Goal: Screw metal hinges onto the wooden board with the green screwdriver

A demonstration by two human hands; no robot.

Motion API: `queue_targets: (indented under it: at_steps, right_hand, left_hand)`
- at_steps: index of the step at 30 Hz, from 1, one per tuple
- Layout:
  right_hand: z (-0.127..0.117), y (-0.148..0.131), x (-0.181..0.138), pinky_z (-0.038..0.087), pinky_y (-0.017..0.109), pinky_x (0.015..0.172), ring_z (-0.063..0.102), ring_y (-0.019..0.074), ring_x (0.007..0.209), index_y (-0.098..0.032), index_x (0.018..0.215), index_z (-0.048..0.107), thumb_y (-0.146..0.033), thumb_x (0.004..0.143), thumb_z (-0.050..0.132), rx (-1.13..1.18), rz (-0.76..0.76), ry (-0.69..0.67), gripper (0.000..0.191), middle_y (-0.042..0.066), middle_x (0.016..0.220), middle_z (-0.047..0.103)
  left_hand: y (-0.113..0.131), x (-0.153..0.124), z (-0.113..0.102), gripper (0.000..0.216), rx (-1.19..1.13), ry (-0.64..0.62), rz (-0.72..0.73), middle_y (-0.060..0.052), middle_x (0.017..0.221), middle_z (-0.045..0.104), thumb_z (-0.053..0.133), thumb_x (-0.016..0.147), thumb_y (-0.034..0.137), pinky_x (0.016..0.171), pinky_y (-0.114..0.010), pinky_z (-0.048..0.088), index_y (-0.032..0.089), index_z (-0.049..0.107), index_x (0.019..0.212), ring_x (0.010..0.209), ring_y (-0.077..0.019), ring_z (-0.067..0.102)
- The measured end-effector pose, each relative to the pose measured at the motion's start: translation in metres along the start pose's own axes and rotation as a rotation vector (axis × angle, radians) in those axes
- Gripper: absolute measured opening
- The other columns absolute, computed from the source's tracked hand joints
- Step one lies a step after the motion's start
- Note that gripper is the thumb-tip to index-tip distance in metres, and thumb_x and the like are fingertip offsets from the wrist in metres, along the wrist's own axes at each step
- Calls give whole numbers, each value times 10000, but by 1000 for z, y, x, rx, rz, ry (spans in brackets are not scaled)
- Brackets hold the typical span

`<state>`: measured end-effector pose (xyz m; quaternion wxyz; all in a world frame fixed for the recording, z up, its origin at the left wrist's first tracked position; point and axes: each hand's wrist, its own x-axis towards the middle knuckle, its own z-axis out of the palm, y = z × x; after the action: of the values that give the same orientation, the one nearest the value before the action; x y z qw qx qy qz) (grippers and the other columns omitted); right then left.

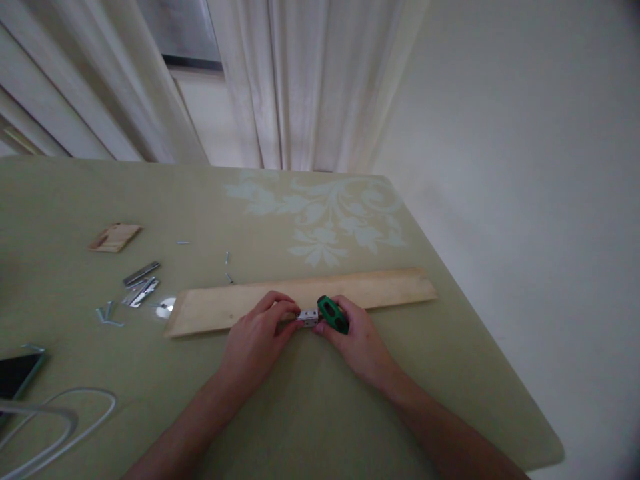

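Note:
My left hand (256, 335) is closed, with thumb and fingertips pinching a small silver metal hinge (309, 318) that has screw holes in it. My right hand (357, 337) is wrapped round a green and black screwdriver handle (333, 315), its fingertips close against the hinge's right end. The screwdriver's tip is hidden or too small to make out. Just behind the hands, partly covered by them, a long pale wooden board (385, 288) lies flat across the table.
Left of the board lie metal hinges (143, 272), loose screws (107, 315) and a whitish disc (165, 307). More screws (228, 257) lie behind it. A small wood piece (116, 237), a phone (20, 373) and a white cable (90, 390) are on the green-covered table (450, 400). A wall (550, 200) stands right.

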<state>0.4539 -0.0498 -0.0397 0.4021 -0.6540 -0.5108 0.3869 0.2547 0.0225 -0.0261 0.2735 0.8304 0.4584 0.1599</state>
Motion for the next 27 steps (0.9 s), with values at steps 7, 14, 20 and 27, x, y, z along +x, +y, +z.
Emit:
queue_targets:
  at_steps: [7, 14, 20, 27]
  right_hand:
    - [-2, -2, -1, 453, 279, 740, 620, 173, 788, -216, 970, 642, -262, 864, 727, 15, 8, -3, 143, -16, 831, 691]
    - [-5, -11, -3, 471, 257, 664, 647, 150, 648, -214, 982, 619, -262, 913, 666, 50, 59, -23, 96, -41, 680, 652]
    - [-5, -8, -3, 462, 241, 583, 589, 116, 578, -214, 971, 628, -291, 906, 679, 13, 51, -24, 113, -41, 757, 603]
    - [-6, -7, -3, 468, 238, 571, 581, 111, 580, -213, 1008, 636, -313, 913, 677, 43, 57, -52, 144, -27, 809, 625]
  left_hand:
    - [2, -2, 3, 151, 69, 0, -7, -10, 1198, 691, 638, 990, 295, 776, -296, 543, 265, 759, 1074, 862, -178, 725]
    - [2, -2, 4, 151, 104, 13, -14, -10, 1209, 690, 634, 998, 305, 770, -293, 549, 277, 755, 1084, 850, -173, 724]
    - [4, -3, 3, 139, 118, 8, -17, -2, 1208, 691, 648, 993, 289, 749, -291, 546, 279, 747, 1089, 847, -176, 728]
    - [2, -3, 4, 136, 106, 27, 6, 1, 1199, 693, 640, 995, 276, 745, -284, 551, 281, 741, 1086, 863, -176, 730]
